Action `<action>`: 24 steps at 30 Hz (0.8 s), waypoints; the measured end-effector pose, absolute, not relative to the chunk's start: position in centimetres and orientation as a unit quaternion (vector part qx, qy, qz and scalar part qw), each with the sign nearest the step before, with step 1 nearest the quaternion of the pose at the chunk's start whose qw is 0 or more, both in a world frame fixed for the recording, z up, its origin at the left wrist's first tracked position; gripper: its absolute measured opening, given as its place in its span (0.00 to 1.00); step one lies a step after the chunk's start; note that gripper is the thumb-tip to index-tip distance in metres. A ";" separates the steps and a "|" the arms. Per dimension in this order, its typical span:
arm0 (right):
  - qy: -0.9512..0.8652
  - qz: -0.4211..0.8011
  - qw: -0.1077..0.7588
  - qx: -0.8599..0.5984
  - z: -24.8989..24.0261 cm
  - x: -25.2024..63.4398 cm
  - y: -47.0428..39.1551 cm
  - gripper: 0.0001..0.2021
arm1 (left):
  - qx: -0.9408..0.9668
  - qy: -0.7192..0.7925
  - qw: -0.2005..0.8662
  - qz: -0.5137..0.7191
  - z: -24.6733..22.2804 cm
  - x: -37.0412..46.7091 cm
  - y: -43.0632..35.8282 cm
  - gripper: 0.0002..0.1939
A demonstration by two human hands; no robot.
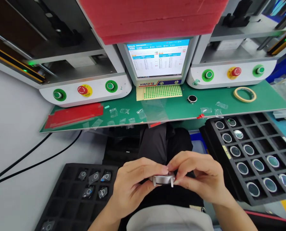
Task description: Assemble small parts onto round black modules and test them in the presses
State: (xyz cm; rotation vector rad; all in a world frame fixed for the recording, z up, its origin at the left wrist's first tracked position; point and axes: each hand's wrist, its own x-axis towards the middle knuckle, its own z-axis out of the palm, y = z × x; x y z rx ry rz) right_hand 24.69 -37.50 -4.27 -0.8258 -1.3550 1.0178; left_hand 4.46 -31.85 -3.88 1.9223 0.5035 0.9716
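Note:
A silver watch case with two lugs pointing down is held edge-on above my lap. My left hand grips its left side between thumb and fingers. Fingertips of my right hand pinch its right side and touch the top near the other hand's fingers. What lies under the fingertips is hidden. On the green bench farther forward lies a small round black watch part with a silver rim.
At right, a black foam tray holds several round watch parts; at lower left, another tray holds several wrapped pieces. A monitor, green dot stickers, red sheets, tape roll and plastic scraps are ahead, between button panels.

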 end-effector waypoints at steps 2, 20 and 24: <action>-0.567 0.422 0.609 -0.360 -4.4 24.5 -37.6 0.09 | 0.776 0.202 0.448 0.396 -4.0 4.5 -31.8 0.16; -0.621 0.343 0.596 -0.376 -4.1 24.9 -37.6 0.05 | 0.768 0.185 0.445 0.422 -4.3 5.4 -31.5 0.15; -0.569 0.337 0.639 -0.393 -4.7 24.1 -37.8 0.15 | 0.754 0.184 0.444 0.448 -4.6 5.6 -31.7 0.16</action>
